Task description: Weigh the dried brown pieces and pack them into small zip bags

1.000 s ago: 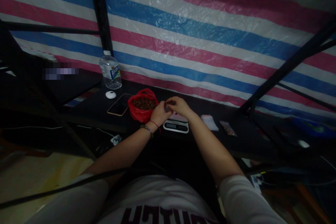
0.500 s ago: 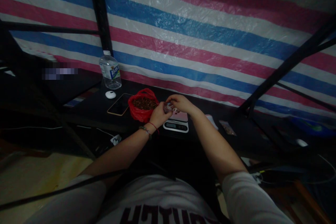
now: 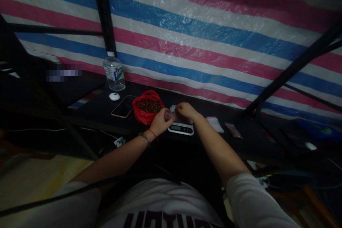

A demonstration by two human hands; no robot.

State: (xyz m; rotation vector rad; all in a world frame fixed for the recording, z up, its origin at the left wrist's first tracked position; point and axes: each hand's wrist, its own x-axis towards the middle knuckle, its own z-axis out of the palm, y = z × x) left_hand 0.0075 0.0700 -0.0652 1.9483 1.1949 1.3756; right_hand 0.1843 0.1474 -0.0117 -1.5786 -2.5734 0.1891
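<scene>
My left hand [image 3: 160, 121] is closed on a small clear plastic bag [image 3: 168, 115], at the left side of a kitchen scale [image 3: 181, 128]. My right hand [image 3: 187, 109] is bent over the scale's pan, its fingertips pinched together beside the bag; whatever they hold is too small to make out. Most of the pan is hidden beneath this hand. Just left of my left hand, an open red plastic bag [image 3: 143, 117] is full of small brown pieces [image 3: 149, 106] like nuts or seeds.
Left of the red bag lie a phone [image 3: 123, 107] and a white computer mouse [image 3: 114, 96], with a clear bottle [image 3: 115, 74] behind. To the right are white plastic bags [image 3: 215, 124] and a filled small bag [image 3: 234, 130]. Metal posts and a striped sheet [image 3: 187, 42] stand behind.
My right fingers have drawn together, slightly right of the clear bag. My left hand has come a little nearer to me. Brown pieces seen on the pan before are now hidden or gone.
</scene>
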